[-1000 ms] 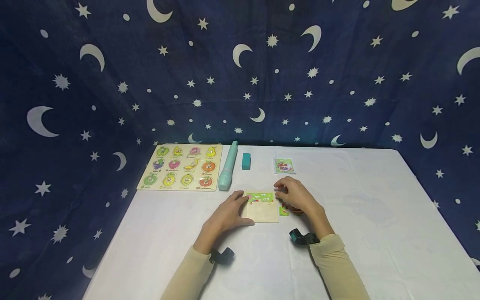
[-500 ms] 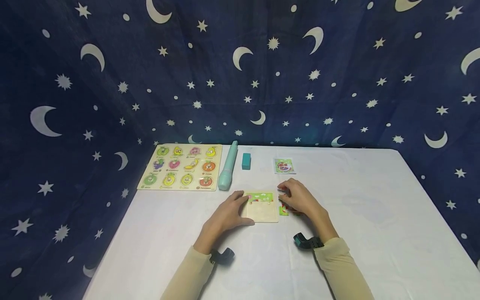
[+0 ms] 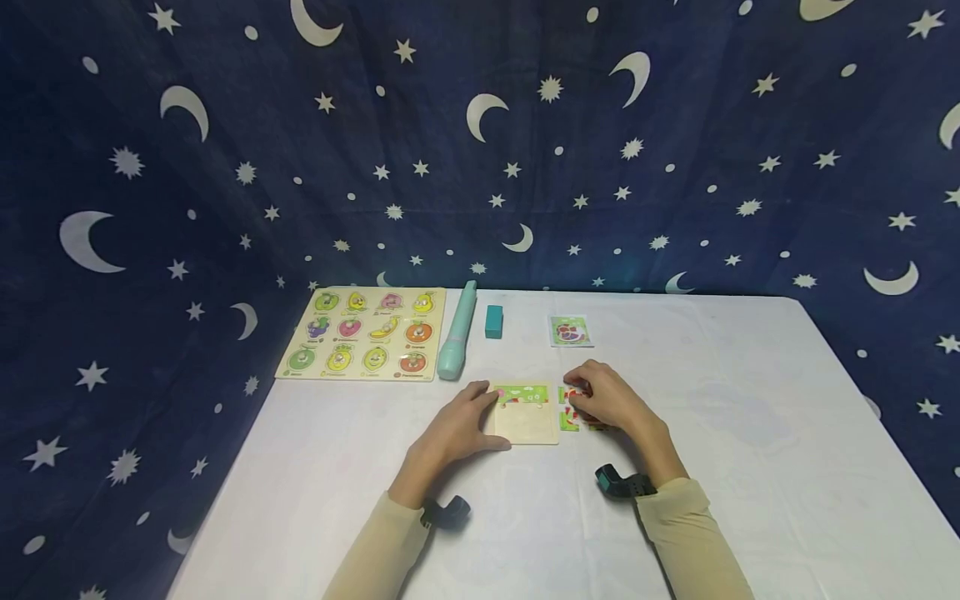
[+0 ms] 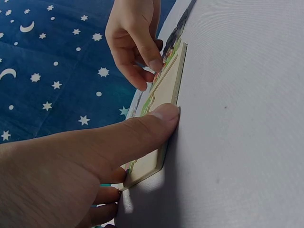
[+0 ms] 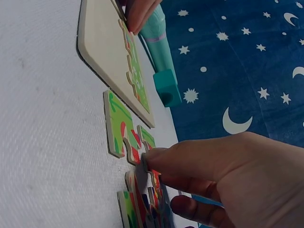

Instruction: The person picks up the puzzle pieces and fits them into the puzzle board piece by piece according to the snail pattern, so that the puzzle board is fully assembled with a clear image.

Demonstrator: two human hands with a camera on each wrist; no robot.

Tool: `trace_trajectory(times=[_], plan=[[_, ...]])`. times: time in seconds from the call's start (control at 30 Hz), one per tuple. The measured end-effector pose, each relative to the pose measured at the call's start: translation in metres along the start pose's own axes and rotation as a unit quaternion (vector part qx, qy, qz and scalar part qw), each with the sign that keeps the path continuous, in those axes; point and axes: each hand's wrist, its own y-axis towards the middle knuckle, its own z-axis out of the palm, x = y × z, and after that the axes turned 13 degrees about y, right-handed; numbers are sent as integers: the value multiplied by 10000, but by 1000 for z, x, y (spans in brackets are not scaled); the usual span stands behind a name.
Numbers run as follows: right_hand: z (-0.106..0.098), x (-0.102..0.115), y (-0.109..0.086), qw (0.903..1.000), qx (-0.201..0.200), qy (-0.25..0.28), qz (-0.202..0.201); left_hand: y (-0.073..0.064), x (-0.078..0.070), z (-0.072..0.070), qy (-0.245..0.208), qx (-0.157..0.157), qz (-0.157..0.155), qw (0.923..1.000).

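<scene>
A small wooden puzzle board [image 3: 525, 427], with a strip of green printed pieces [image 3: 525, 393] along its far side, lies on the table. My left hand [image 3: 457, 427] holds the board at its left end, thumb on the near edge and fingers at the far corner. Right of the board are several loose jigsaw pieces [image 3: 569, 421] in green and red. Over them is my right hand [image 3: 609, 396], its thumb [image 5: 156, 156] close to or touching a piece and the other fingers bent, apart from the thumb. Part of the pieces is hidden under this hand.
A fruit puzzle board [image 3: 362, 333] lies at the back left. Beside it are a mint-green wand-like object [image 3: 457, 332] and a teal block [image 3: 493, 322]. A small picture card [image 3: 571, 331] lies behind the right hand. A dark star-patterned cloth [image 3: 420, 150] hangs behind the table.
My right hand has moved right, away from the board's edge and over the loose pieces, uncovering more of those nearest the board. The left hand stays on the board.
</scene>
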Motion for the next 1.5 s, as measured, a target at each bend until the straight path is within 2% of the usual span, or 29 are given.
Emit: trace_trajectory(times=[0.23,0.57,0.97,1.5], plan=[[1,1,1,9999,120,-17,-80,-1,0,-1,16,-15,-8,10000],[2,4,2,9992,212,14,336,1,0,2,-1,8,-30,10000],[1,2,4,9995,228,71,192,0,0,2,9,-34,-12,10000],[-6,9,3,9988,126,245,398,1,0,1,-76,-3,-65,10000]])
